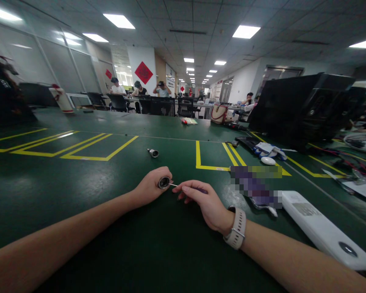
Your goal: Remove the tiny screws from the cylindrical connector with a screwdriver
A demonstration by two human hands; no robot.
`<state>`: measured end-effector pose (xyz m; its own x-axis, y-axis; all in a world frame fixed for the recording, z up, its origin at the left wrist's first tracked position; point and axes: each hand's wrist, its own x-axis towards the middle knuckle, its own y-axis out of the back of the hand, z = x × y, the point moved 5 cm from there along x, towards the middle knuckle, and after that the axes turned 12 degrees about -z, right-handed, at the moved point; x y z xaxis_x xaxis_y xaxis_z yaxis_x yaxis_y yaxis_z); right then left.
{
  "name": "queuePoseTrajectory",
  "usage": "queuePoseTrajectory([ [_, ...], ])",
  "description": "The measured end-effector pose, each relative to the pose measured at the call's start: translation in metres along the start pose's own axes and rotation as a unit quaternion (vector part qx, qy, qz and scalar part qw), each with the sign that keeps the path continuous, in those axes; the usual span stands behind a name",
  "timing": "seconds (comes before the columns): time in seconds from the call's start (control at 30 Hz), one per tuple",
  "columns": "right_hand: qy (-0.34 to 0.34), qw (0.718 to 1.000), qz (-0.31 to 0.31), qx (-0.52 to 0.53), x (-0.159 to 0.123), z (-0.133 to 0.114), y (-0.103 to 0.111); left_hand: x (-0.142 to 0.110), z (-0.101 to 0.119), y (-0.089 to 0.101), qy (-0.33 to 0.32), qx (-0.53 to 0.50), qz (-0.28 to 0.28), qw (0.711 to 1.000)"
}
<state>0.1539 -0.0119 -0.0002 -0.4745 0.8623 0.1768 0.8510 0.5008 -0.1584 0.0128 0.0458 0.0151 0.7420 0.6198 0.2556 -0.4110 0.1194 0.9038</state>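
Observation:
My left hand is closed around a round metal part, whose dark hollow end faces me. A screwdriver with a dark handle lies in my right hand, gripped between thumb and fingers. Its thin shaft points left and meets the edge of the metal part; whether the tip sits in a screw is hidden. On the table just beyond my left hand lies a second small metal piece, stepped and cylindrical, on its side.
Right of my right arm are a long white device and a blurred-out packet. Further back sit a white oval object, blue-and-white gloves and a large black case. Yellow tape marks the green table. People sit in the background.

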Motion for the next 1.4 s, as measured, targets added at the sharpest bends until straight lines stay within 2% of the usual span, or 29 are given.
queuePoseTrajectory([
  [0.17,0.004,1.0,-0.001,0.027,0.001,0.001,0.001,0.001,0.0,-0.004,-0.025,-0.005,-0.03,0.999],
  [0.33,-0.005,1.0,0.01,-0.026,0.001,0.0,0.0,0.0,0.005,-0.006,-0.02,0.032,-0.054,0.998],
  [0.57,0.009,0.999,0.036,-0.035,-0.001,0.001,0.003,0.001,0.014,-0.008,0.016,0.152,-0.088,0.984],
  [0.8,0.014,0.998,0.053,-0.043,-0.003,-0.001,0.006,0.002,0.013,-0.01,0.036,0.188,-0.097,0.977],
  [1.17,0.019,0.996,0.025,-0.079,0.0,0.002,0.004,0.002,0.018,-0.012,0.005,0.219,-0.104,0.97],
  [1.4,0.018,0.997,0.036,-0.058,-0.001,0.0,0.004,0.003,0.022,-0.012,0.0,0.25,-0.119,0.961],
])
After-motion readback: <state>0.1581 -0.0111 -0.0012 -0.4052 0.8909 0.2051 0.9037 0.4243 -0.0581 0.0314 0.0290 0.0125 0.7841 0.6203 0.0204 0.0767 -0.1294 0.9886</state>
